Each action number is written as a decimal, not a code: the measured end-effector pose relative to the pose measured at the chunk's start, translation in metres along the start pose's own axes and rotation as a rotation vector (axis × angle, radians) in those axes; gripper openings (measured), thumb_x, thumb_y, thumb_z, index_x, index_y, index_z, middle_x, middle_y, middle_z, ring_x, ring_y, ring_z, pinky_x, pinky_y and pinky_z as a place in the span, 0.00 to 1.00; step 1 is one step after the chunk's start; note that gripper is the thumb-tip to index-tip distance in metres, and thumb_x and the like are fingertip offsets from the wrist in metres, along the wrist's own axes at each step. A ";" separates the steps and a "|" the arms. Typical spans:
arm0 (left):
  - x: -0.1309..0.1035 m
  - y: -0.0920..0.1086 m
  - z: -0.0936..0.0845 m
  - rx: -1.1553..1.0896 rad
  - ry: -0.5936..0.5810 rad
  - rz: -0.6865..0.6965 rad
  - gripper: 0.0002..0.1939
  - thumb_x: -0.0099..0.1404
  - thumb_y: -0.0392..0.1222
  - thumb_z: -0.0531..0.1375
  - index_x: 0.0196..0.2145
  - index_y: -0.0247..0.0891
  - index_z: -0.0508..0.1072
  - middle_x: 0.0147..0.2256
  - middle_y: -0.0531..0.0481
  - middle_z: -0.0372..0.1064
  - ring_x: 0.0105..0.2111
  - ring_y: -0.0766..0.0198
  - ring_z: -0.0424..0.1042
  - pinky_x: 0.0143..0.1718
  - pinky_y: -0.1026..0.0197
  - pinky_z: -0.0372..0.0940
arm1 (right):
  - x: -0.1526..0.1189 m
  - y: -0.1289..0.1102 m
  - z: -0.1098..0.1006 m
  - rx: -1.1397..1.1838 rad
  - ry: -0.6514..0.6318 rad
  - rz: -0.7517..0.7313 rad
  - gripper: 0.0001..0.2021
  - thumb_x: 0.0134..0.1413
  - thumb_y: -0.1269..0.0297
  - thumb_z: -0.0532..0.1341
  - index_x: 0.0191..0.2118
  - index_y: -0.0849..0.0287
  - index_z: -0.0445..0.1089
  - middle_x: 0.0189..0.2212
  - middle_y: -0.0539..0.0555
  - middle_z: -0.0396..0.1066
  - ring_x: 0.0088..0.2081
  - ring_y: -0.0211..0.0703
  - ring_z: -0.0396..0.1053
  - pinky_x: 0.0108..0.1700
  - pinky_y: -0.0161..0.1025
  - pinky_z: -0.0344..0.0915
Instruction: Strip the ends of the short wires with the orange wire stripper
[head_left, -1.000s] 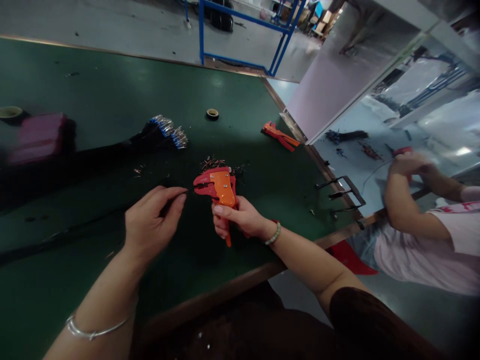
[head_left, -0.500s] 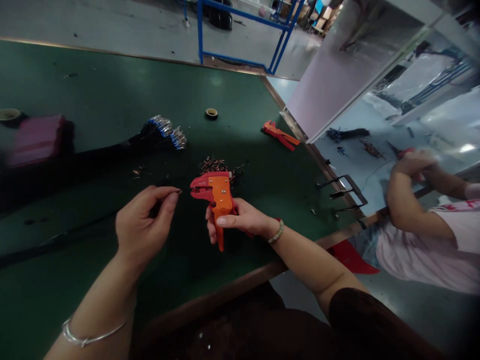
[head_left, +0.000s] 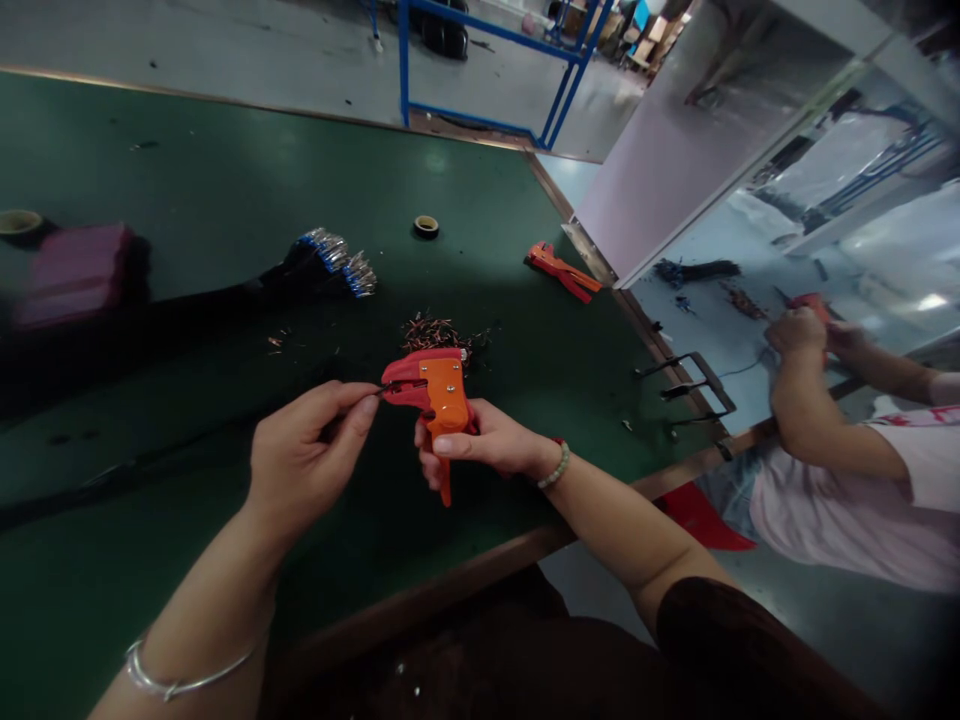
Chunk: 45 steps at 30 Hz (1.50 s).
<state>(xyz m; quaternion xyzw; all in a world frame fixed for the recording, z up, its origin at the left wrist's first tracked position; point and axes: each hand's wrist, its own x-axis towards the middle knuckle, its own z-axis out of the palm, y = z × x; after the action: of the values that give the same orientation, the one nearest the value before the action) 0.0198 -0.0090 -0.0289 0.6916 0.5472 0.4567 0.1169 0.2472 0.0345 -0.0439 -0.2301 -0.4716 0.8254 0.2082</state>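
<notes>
My right hand [head_left: 480,440] is wrapped round the handles of a red and orange wire stripper [head_left: 444,392], whose jaws face left. My left hand [head_left: 315,455] pinches a thin black wire [head_left: 381,389], and its tip is at the mouth of the jaws. How deep the wire sits in them I cannot tell. Just beyond the stripper lies a pile of stripped wire scraps [head_left: 431,332]. A thick bundle of black wires [head_left: 281,275], with blue and silver ends, rests on the green table [head_left: 225,190] to the left.
A second wire stripper [head_left: 562,270] lies at the right edge. A roll of black tape [head_left: 426,227] and a purple-pink block [head_left: 75,270] stand farther back. A black metal bracket [head_left: 694,385] sits at the right edge. A co-worker's hands [head_left: 810,335] hold a red tool nearby.
My left hand has moved right, bringing the wire to the stripper's jaws. My right hand has hardly moved. The co-worker's hands have shifted a little left.
</notes>
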 end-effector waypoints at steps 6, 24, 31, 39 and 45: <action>0.002 0.000 -0.005 -0.040 -0.028 0.008 0.07 0.70 0.44 0.62 0.39 0.43 0.81 0.33 0.54 0.80 0.28 0.67 0.75 0.30 0.65 0.68 | -0.001 -0.001 0.001 -0.060 0.025 0.033 0.24 0.55 0.46 0.72 0.40 0.64 0.70 0.29 0.51 0.74 0.28 0.40 0.76 0.30 0.38 0.78; 0.003 0.001 -0.007 -0.122 -0.057 -0.075 0.06 0.70 0.43 0.63 0.37 0.43 0.80 0.31 0.56 0.77 0.27 0.68 0.72 0.29 0.65 0.66 | 0.001 0.010 0.010 -0.041 0.178 -0.038 0.23 0.55 0.46 0.72 0.33 0.61 0.67 0.19 0.44 0.67 0.17 0.33 0.67 0.20 0.33 0.69; 0.004 0.002 -0.007 -0.117 -0.078 -0.099 0.07 0.70 0.46 0.63 0.43 0.45 0.80 0.35 0.55 0.78 0.30 0.66 0.74 0.31 0.63 0.66 | 0.002 0.007 0.014 -0.067 0.214 -0.093 0.25 0.54 0.44 0.72 0.31 0.58 0.63 0.14 0.41 0.63 0.14 0.31 0.61 0.17 0.30 0.63; 0.002 -0.003 -0.004 -0.090 -0.044 -0.053 0.06 0.71 0.46 0.63 0.41 0.45 0.80 0.33 0.55 0.77 0.29 0.66 0.73 0.32 0.63 0.67 | 0.003 0.009 0.015 -0.112 0.236 -0.119 0.23 0.56 0.46 0.72 0.30 0.57 0.61 0.12 0.39 0.59 0.13 0.29 0.56 0.16 0.29 0.60; 0.003 -0.004 -0.004 -0.095 -0.042 -0.031 0.05 0.71 0.44 0.63 0.39 0.44 0.80 0.32 0.55 0.75 0.29 0.67 0.71 0.31 0.63 0.66 | 0.003 0.009 0.015 -0.129 0.251 -0.101 0.23 0.55 0.47 0.72 0.30 0.57 0.62 0.12 0.39 0.60 0.13 0.29 0.56 0.16 0.30 0.59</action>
<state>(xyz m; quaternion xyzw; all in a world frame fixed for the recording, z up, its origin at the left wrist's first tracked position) 0.0142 -0.0064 -0.0277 0.6861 0.5331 0.4657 0.1680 0.2349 0.0219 -0.0462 -0.3203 -0.5048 0.7468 0.2913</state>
